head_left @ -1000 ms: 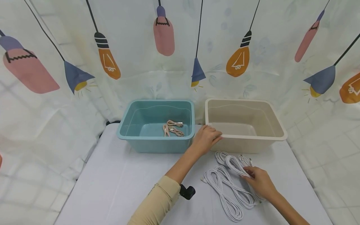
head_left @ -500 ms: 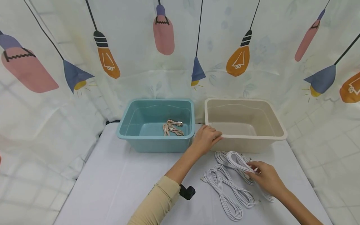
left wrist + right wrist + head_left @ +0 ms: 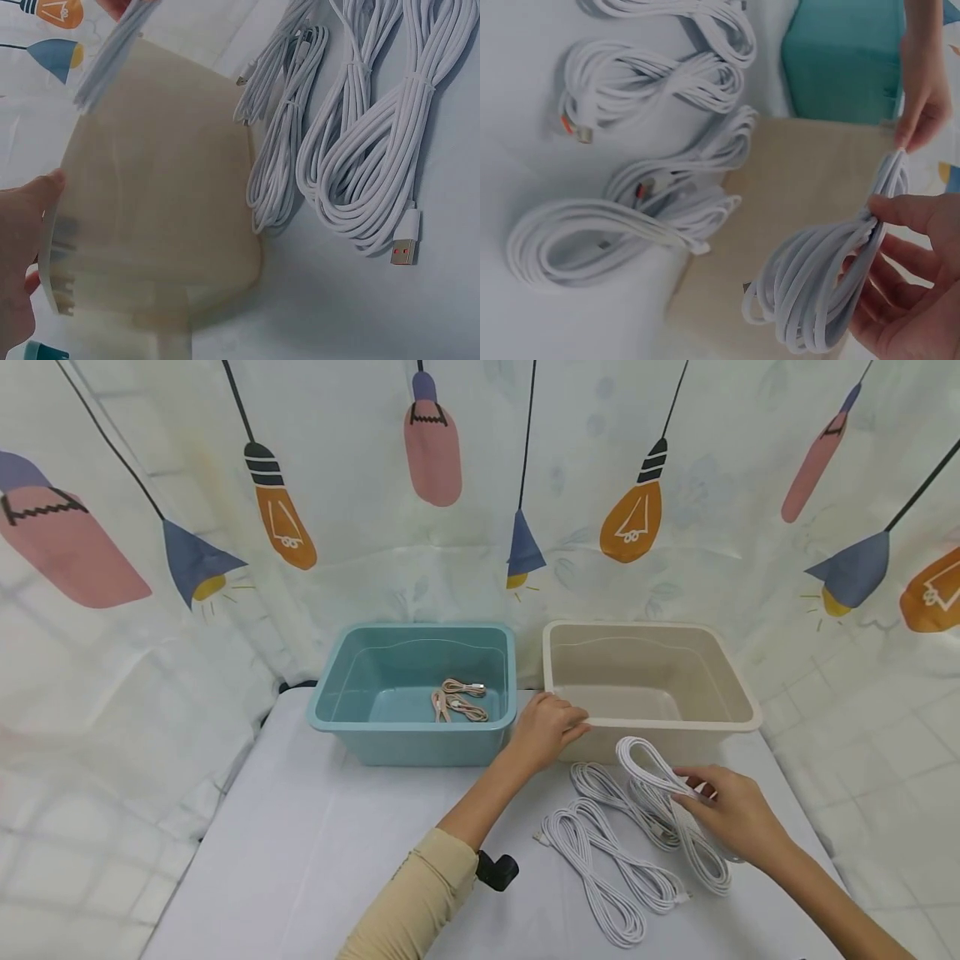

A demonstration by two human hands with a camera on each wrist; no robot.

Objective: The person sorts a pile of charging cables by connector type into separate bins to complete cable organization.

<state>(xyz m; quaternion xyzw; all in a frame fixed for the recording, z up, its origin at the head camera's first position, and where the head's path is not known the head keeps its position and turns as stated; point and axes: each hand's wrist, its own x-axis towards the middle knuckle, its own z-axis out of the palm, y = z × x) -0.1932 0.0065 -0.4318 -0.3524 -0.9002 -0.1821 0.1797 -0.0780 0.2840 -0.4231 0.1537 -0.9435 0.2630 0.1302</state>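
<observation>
At the near left corner of the beige plastic bin (image 3: 652, 739), my left hand (image 3: 546, 728) grips the rim, thumb on one side and fingers on the other in the left wrist view. My right hand (image 3: 731, 814) pinches a coiled white USB cable (image 3: 651, 767) near its tied middle, and one loop of it sticks up in front of the bin. In the right wrist view the held cable (image 3: 810, 277) hangs as a thick bundle from the thumb and fingers. More coiled white cables (image 3: 596, 868) lie on the table below the bin.
Left of the beige bin stands a blue bin (image 3: 412, 745) with several beige coiled cables (image 3: 457, 700) inside. A black device (image 3: 497, 870) sits at the left wrist. Behind the bins hangs a patterned curtain (image 3: 360, 527). A white cloth (image 3: 300, 835) covers the table.
My right hand has lifted a white cable off the pile and moved slightly right and toward the bin. My left hand keeps its grip on the beige bin's rim.
</observation>
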